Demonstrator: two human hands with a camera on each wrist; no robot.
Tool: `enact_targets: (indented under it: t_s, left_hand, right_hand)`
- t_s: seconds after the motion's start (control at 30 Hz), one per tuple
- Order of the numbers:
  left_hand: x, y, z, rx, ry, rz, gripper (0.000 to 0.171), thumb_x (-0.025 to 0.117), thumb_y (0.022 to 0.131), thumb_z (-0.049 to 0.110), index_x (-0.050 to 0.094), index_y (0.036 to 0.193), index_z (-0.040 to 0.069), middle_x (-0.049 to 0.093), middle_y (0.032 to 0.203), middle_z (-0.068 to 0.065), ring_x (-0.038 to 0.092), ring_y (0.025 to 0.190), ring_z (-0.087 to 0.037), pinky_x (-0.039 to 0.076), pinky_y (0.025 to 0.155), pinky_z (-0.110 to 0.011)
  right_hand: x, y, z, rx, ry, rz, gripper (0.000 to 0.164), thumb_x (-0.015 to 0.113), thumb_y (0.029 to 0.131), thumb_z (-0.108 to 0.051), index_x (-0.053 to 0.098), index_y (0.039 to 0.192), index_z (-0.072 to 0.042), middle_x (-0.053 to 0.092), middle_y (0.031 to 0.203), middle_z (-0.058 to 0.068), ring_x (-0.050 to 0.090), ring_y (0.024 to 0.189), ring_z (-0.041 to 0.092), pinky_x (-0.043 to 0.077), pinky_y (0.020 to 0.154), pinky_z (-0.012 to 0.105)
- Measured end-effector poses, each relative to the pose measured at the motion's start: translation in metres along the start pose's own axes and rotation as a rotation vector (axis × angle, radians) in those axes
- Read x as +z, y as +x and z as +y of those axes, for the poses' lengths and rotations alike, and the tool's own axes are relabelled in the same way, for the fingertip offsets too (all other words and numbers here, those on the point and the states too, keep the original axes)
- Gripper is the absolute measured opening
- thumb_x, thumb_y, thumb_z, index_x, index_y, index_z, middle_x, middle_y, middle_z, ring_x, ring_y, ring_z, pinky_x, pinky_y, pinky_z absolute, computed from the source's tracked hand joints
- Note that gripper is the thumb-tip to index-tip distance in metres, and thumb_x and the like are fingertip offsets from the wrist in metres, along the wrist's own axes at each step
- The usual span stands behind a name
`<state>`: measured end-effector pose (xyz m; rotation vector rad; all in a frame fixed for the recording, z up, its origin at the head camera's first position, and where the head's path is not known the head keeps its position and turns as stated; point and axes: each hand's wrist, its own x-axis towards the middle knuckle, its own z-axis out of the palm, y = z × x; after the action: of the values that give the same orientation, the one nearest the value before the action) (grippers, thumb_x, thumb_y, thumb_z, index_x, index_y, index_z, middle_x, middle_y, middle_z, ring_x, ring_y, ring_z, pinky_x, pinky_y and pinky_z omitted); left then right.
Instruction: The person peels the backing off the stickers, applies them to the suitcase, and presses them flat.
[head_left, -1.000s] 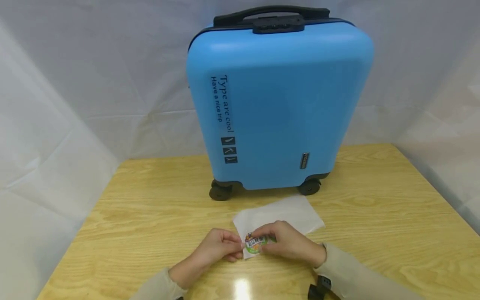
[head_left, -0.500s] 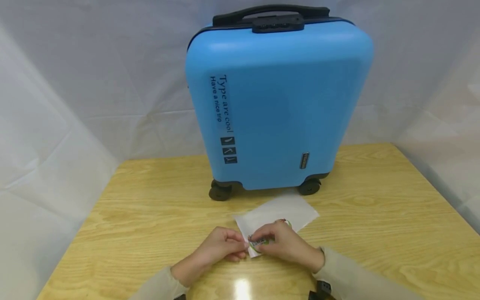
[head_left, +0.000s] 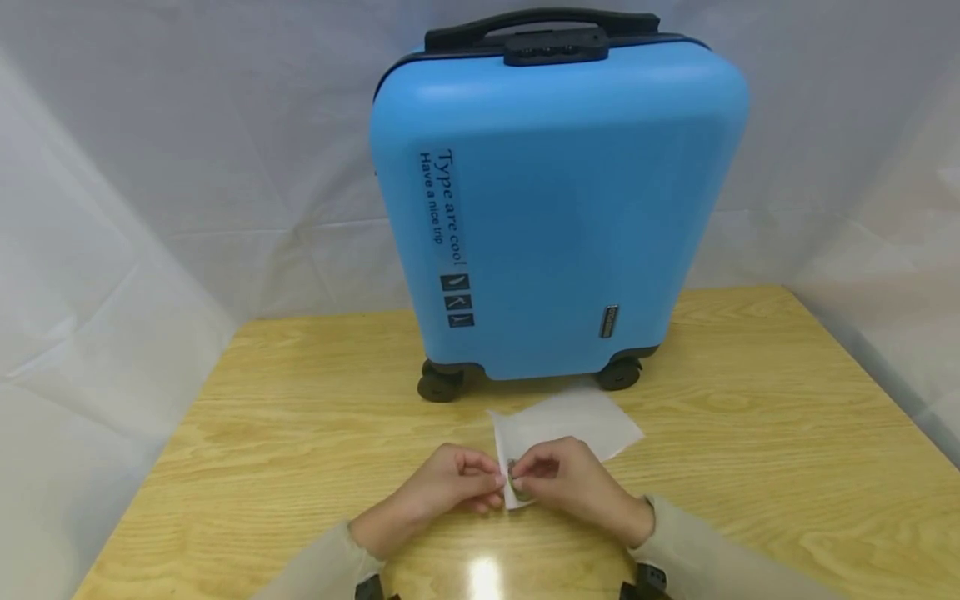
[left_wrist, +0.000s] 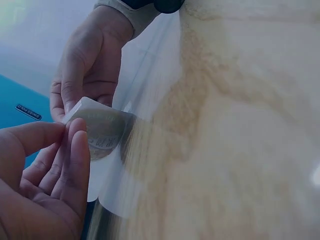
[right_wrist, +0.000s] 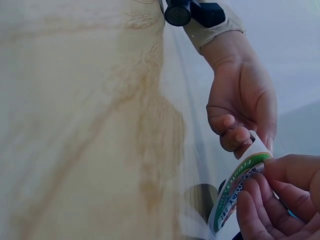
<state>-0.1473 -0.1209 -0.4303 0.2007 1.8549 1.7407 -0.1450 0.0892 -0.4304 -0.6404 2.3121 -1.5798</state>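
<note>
White sheet (head_left: 588, 427), one edge lifted: what is the left hand (head_left: 448, 483) doing?

Pinching that raised edge between thumb and fingers.

And the right hand (head_left: 576, 483)?

Thumb and forefinger pinch the round sticker (right_wrist: 237, 186) (green-rimmed, clearest from the right wrist) on the sheet, near that edge.

Where does the sheet lie?

Mostly on the wooden surface (head_left: 315, 400), in front of the blue suitcase (head_left: 555, 217) standing on its black wheels (head_left: 440, 385).
</note>
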Motion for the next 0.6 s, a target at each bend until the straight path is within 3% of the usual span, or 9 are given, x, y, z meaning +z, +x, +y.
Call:
enact_targets:
  t_s: [0.27,0.6]
  left_hand:
    - [0.0047,0.0039,0.0034,0.012,-0.005,-0.049,0.019,0.062,0.089,0.004,0.062,0.099,-0.012,0.07,0.077,-0.009,0.065,0.066,-0.01,0.055,0.062,-0.023]
    - [0.0068,0.0087,0.0018,0.04,0.001,-0.077,0.017,0.063,0.087,0.002,0.064,0.096,-0.013,0.07,0.077,-0.012,0.065,0.064,-0.01,0.054,0.059,-0.023]
  right_hand:
    - [-0.0051,-0.0058,0.0004,0.091,0.104,-0.009,0.012,0.07,0.084,-0.013,0.071,0.087,-0.002,0.069,0.078,0.007,0.058,0.064,0.008,0.049,0.058,0.02]
    - [-0.0062,-0.0097,-0.0004,0.106,0.15,0.0,0.016,0.073,0.083,-0.017,0.072,0.085,-0.001,0.07,0.079,0.009,0.059,0.063,0.008,0.047,0.057,0.02]
